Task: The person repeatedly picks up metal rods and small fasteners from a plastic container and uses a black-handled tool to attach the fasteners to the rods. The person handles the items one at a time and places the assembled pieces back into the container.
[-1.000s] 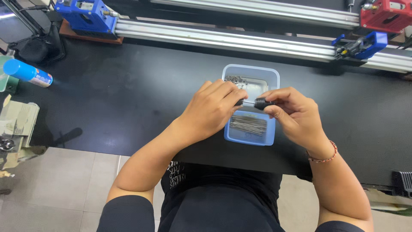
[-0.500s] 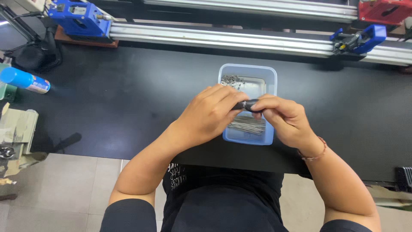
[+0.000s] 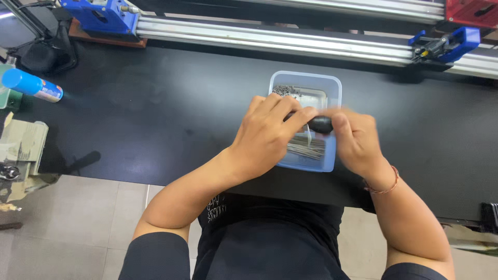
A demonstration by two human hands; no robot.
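Both hands are meeting over a pale blue rectangular plastic tray (image 3: 332,85) that is sitting on the black matte worktable (image 3: 155,119). The left hand (image 3: 267,136) is curling its fingers together, fingertips pinching one end of a small dark rounded object (image 3: 320,124), while the right hand (image 3: 354,141) is closing its thumb and fingers on the other end; the right hand is blurred, so its exact grip is hard to tell. The object is hanging just above the tray, over a bundle of thin grey metal pins (image 3: 307,147) lying in the near half. Smaller metal bits (image 3: 288,91) are lying in the far corner. A blue spray can (image 3: 31,85) is lying well apart at the left.
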